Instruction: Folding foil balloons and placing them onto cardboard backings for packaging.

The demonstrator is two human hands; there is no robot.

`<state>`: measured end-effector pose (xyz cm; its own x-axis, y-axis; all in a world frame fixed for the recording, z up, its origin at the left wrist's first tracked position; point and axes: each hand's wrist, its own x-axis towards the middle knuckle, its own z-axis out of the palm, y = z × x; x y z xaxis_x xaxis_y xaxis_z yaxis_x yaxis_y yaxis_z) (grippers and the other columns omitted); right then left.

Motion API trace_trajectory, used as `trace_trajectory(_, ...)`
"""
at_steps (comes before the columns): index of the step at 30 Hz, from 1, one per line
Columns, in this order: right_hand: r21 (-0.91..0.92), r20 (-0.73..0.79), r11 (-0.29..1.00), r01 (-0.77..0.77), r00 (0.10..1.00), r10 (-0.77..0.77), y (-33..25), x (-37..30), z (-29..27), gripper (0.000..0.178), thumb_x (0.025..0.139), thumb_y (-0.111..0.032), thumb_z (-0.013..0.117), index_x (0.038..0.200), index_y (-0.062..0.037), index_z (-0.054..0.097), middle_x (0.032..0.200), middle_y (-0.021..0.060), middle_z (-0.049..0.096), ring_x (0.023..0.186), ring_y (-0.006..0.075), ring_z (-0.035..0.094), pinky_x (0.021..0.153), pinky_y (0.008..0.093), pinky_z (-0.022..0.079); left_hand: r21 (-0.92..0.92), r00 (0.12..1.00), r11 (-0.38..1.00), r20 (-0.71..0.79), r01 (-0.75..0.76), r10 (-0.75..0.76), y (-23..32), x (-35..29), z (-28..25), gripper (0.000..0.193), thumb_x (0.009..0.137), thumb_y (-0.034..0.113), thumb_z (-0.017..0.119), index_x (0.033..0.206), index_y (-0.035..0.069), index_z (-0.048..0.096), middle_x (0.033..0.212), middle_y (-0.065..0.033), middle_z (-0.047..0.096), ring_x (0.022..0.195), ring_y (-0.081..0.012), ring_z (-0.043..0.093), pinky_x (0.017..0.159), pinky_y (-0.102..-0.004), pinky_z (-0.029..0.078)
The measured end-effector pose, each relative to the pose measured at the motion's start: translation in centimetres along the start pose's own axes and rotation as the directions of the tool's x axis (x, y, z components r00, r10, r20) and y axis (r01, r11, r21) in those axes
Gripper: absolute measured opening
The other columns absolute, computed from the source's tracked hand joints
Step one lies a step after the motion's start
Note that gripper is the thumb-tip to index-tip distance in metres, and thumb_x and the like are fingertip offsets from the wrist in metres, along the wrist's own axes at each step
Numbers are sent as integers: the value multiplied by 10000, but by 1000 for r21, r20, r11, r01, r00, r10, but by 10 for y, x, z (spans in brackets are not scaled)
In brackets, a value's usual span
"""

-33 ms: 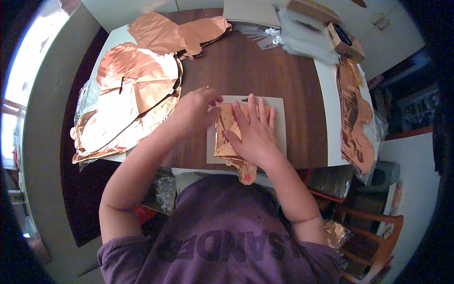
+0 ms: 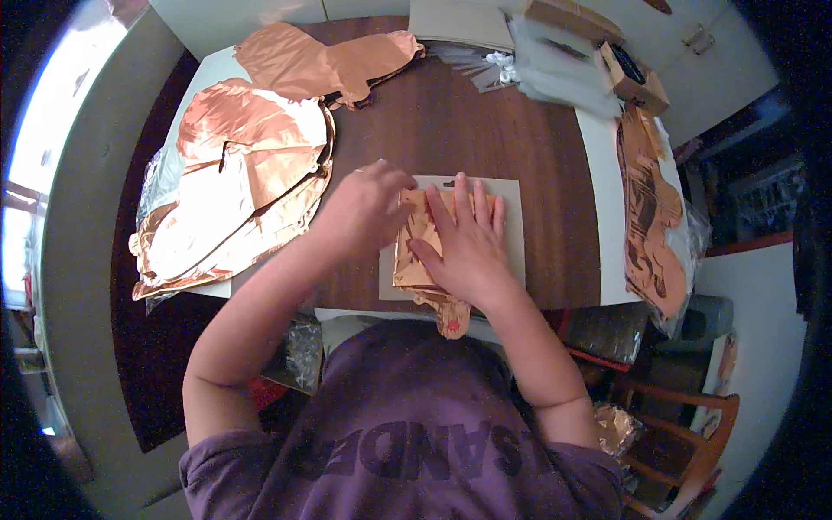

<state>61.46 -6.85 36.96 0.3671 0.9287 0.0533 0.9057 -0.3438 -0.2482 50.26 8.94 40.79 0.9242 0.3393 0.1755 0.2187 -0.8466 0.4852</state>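
A folded copper-coloured foil balloon [image 2: 404, 264] lies on a pale card [image 2: 511, 260] with a hanging slot, at the near middle of the table. Flat on the foil rests my right hand [image 2: 471, 238], its fingers spread and the thumb pointing left. My left hand [image 2: 368, 204] is bent over the foil's far left corner, fingers curled together; what they may pinch there is hidden. A narrow tail of foil [image 2: 453, 319] with a small red mark hangs past the card's near edge.
Large flat copper foil balloons [image 2: 251, 160] are stacked at the left, with another foil pile [image 2: 321, 61] behind them. More foil shapes [image 2: 654, 217] lie along the right edge. Clear plastic bags [image 2: 563, 65], straws [image 2: 472, 65] and an open carton [image 2: 631, 78] sit at the back.
My left hand has shifted slightly right, its fingertips now over the foil's far left corner. My right hand, the card and the foil have stayed in place.
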Motion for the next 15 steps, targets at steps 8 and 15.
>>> trace_trajectory(8, 63, -37, 998, -18, 999, 21, 5, -4, 4, 765, 935, -483, 498, 1510, -49, 240, 1558, 263, 168, 1449, 423, 152, 1161, 570, 72, 229, 978, 951, 66, -208, 198, -16, -37, 40, 594, 903, 201, 579, 1421, -6, 373, 1462, -184, 409, 1379, -328, 367, 1157, -487, 249)
trace_trajectory(15, 11, -50, 1000, -28, 998, 29, 6, -7, 4, 760, 913, -463, 538, 1503, -60, 277, 1558, 269, 170, 1442, 437, 166, 1152, 604, 47, -30, 993, 993, -23, -115, 115, -18, -37, 34, 672, 876, 103, 598, 1458, -11, 281, 1424, -234, 437, 1338, -364, 413, 1149, -502, 258)
